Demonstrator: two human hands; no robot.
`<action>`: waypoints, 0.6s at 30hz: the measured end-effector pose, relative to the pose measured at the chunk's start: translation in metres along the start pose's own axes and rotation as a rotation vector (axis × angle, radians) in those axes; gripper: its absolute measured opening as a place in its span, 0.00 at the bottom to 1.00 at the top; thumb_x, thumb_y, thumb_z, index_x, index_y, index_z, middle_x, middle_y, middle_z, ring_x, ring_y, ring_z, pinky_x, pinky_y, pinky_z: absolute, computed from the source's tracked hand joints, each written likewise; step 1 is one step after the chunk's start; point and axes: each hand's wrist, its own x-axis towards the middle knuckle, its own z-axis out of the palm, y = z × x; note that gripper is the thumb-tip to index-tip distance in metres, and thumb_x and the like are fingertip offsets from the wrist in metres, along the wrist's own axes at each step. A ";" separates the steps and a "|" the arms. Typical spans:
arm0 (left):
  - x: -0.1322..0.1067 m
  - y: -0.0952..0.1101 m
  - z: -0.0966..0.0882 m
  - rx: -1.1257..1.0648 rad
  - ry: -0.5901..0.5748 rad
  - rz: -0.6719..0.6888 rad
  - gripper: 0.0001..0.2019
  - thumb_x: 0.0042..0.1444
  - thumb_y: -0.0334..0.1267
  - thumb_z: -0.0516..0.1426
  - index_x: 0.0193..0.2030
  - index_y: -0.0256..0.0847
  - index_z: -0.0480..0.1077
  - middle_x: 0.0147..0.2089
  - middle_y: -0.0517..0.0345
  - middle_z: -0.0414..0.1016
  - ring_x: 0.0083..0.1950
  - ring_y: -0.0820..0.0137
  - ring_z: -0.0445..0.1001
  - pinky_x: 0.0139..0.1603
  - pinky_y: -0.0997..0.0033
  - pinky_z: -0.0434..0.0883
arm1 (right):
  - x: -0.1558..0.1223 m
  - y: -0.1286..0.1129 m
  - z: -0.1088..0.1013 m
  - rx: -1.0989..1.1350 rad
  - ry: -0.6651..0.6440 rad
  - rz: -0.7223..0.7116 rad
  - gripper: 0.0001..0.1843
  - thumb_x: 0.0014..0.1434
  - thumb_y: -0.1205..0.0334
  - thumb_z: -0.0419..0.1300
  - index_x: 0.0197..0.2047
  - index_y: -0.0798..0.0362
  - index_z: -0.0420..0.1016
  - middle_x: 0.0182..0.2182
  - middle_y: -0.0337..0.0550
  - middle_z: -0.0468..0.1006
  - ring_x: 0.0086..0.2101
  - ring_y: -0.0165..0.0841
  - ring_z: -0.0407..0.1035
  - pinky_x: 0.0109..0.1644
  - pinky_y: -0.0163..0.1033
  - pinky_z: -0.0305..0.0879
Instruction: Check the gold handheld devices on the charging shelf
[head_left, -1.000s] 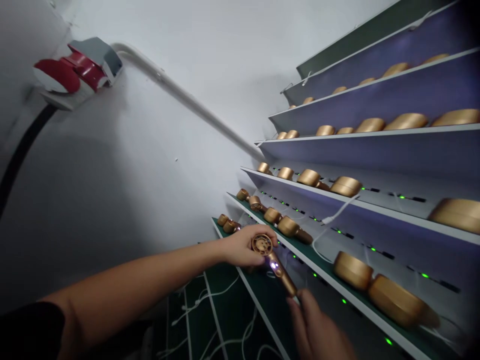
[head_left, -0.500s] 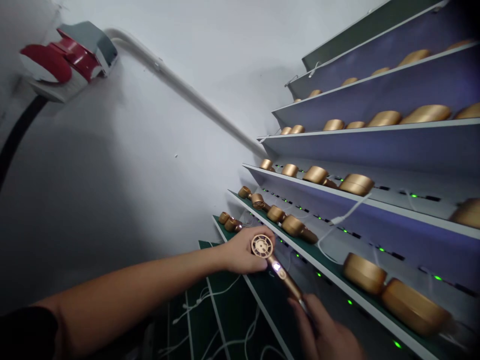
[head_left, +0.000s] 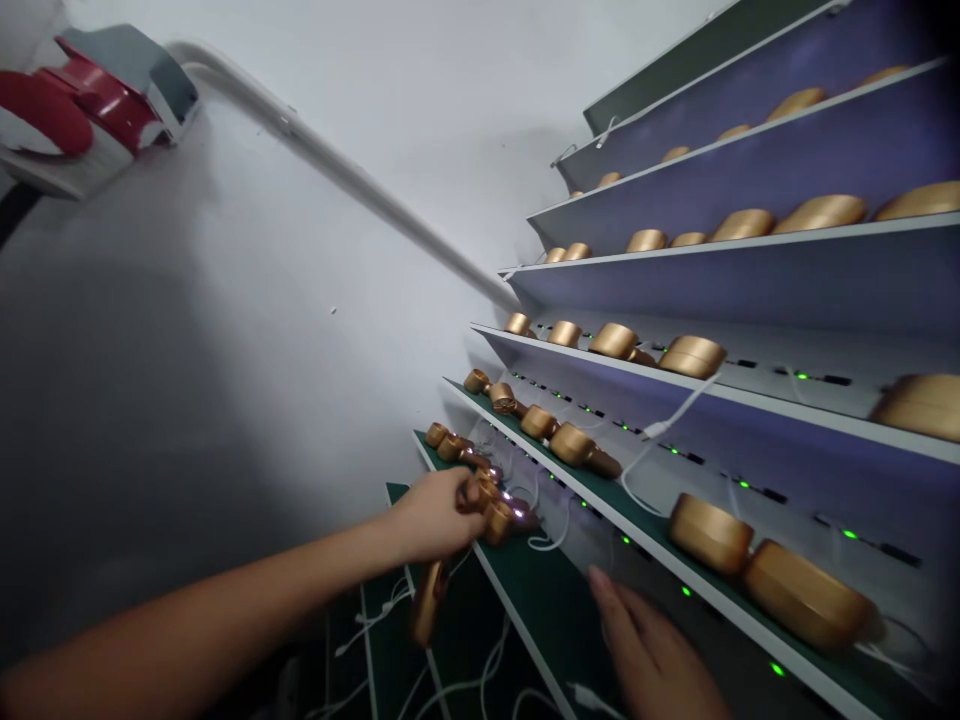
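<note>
I had the left hand closed around a gold hair dryer, its handle hanging below my fist, just over a green shelf crowded with other gold dryers. Farther right, the right hand lay spread and empty beside the shelf's edge.

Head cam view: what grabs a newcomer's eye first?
Tiers of slanted white shelves fill the right side, lined with gold hair dryers and dotted with green LEDs. At lower centre, the left hand grips a gold hair dryer by the shelf edge, with the open right hand to its lower right. Top left, a red-and-grey industrial socket sits on the white wall.
</note>
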 end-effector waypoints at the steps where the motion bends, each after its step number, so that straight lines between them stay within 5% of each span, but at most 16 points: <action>1: -0.001 0.005 0.004 0.169 0.057 0.036 0.17 0.40 0.50 0.64 0.32 0.42 0.69 0.25 0.58 0.69 0.27 0.64 0.68 0.31 0.65 0.66 | 0.001 0.003 0.000 0.037 0.004 0.006 0.44 0.55 0.22 0.38 0.48 0.48 0.74 0.55 0.51 0.74 0.59 0.46 0.63 0.68 0.51 0.52; 5: 0.004 0.031 0.024 0.835 0.080 0.075 0.21 0.43 0.60 0.60 0.24 0.41 0.69 0.27 0.48 0.72 0.33 0.49 0.76 0.36 0.52 0.71 | 0.002 0.008 0.001 0.060 0.030 -0.045 0.40 0.57 0.25 0.41 0.45 0.50 0.76 0.51 0.52 0.76 0.57 0.46 0.65 0.64 0.48 0.57; 11: 0.012 0.042 0.042 0.933 0.066 0.072 0.17 0.43 0.53 0.61 0.26 0.38 0.72 0.32 0.41 0.76 0.39 0.45 0.77 0.40 0.51 0.73 | 0.003 0.006 0.006 0.051 0.031 -0.133 0.36 0.61 0.29 0.41 0.43 0.49 0.75 0.44 0.49 0.77 0.50 0.43 0.69 0.57 0.45 0.60; 14: 0.010 0.036 0.039 0.945 0.070 0.110 0.16 0.46 0.51 0.59 0.29 0.38 0.74 0.33 0.41 0.77 0.39 0.47 0.77 0.40 0.52 0.73 | 0.002 0.005 0.006 0.005 0.059 -0.142 0.33 0.61 0.29 0.41 0.34 0.48 0.73 0.38 0.47 0.77 0.43 0.42 0.70 0.51 0.46 0.61; 18: 0.000 0.026 0.027 0.913 0.069 0.168 0.16 0.47 0.53 0.59 0.32 0.40 0.75 0.31 0.46 0.76 0.34 0.52 0.76 0.36 0.56 0.72 | 0.001 0.007 0.008 -0.046 0.112 -0.147 0.29 0.58 0.34 0.46 0.38 0.49 0.74 0.38 0.47 0.76 0.41 0.42 0.70 0.49 0.48 0.64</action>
